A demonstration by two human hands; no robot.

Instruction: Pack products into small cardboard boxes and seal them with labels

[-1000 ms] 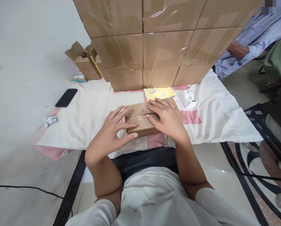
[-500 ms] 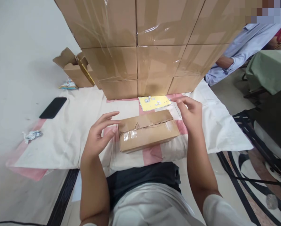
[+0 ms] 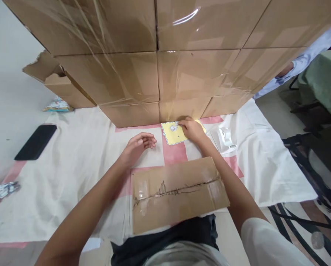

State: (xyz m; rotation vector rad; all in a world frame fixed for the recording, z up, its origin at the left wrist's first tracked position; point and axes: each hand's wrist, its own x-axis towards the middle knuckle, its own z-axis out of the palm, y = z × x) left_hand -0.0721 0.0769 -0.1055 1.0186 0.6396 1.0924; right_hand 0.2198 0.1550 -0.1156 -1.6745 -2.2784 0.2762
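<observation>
Right hand (image 3: pixel 191 130) on yellow card (image 3: pixel 173 138) beside stacked boxes (image 3: pixel 187 75), fingertips by crumpled scrap (image 3: pixel 173 128); can't tell whether grip pinches anything. Left hand (image 3: pixel 139 145) loosely curled, grip released. Taped box (image 3: pixel 179 177) at near edge of counter (image 3: pixel 85 155).

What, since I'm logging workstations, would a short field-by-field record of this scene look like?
Left hand: half curled above the cloth, nothing seen in it
Right hand: at the yellow sheet, beside a pale scrap; grip unclear
Box: closed, rough seam across its top, between the forearms
Dispenser: white, right of the sheet
Phone: far left, on the cloth
Stack: taped cartons behind the sheet
</observation>
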